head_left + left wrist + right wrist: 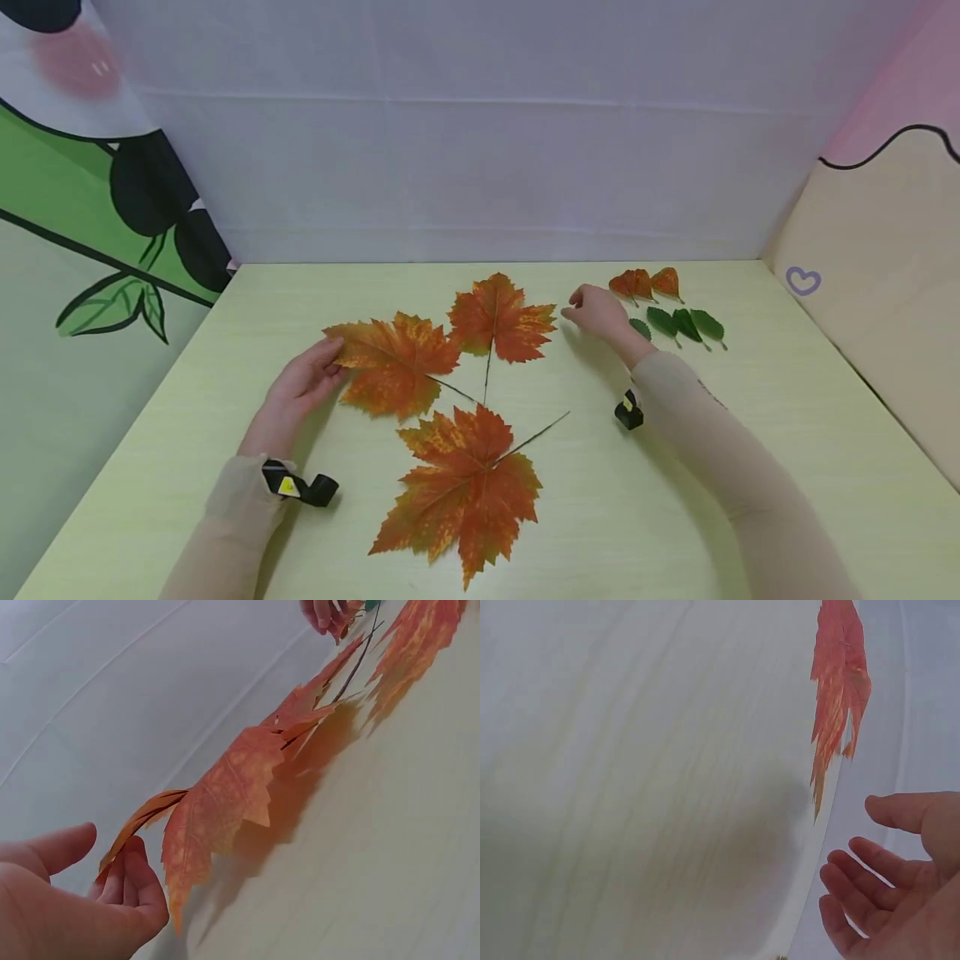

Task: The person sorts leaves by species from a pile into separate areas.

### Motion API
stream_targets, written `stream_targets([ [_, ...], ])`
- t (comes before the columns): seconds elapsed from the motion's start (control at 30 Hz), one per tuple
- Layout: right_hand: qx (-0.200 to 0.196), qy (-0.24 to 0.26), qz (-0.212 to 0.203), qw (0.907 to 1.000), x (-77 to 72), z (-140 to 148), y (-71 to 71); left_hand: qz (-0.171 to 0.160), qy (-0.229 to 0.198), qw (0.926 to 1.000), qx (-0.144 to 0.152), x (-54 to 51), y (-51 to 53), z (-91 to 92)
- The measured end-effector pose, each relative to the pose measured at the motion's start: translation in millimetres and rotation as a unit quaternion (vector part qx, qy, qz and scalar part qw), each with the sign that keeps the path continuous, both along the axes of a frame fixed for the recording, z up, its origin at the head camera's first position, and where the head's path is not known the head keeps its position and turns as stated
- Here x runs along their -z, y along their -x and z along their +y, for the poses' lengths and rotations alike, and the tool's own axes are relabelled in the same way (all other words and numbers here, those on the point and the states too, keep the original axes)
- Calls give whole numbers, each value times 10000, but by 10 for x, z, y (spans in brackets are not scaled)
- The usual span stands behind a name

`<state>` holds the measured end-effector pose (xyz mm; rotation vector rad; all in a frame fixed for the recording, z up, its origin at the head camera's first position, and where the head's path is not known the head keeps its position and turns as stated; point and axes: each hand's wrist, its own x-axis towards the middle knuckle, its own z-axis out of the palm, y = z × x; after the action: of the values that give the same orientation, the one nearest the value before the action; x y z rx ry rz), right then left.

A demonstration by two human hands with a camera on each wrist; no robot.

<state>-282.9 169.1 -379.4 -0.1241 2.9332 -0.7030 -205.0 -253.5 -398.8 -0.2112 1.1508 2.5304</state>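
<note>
In the head view my left hand (303, 385) is at the left edge of an orange maple leaf (401, 367). The left wrist view shows that leaf's bent lobe (142, 817) lying against the fingers, with the thumb standing apart from it. My right hand (596, 312) hovers with nothing in it, just right of a second maple leaf (498, 321); its thumb and relaxed fingers are spread apart in the right wrist view. Nearer the front lies a third, larger maple leaf (465, 492), its stem pointing to the upper right.
Several small green leaves (684, 323) lie in a row beyond my right wrist, partly hidden by it. Small orange leaves (636, 283) sit behind them. The pale table (600, 517) meets a white cloth backdrop (487, 183), with printed panels at both sides.
</note>
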Motion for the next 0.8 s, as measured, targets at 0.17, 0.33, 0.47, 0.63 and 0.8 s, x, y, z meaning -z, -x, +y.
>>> stream_targets([
  [0.17,-420,341,-68,9985,56,-227,100,217,966,9949,-193,-54,-23,79],
  [0.33,-723,265,-171,9969,117,-360,163,298,1804,9831,95,-73,-8,130],
  [0.47,-789,-125,-277,9964,162,-407,176,675,2772,9565,615,-39,7,159],
  [0.63,-677,-391,-171,9968,205,-422,188,1017,3796,9166,733,20,30,168],
  [0.8,-621,-236,-67,9978,210,-417,211,1222,4626,8766,516,11,54,209],
])
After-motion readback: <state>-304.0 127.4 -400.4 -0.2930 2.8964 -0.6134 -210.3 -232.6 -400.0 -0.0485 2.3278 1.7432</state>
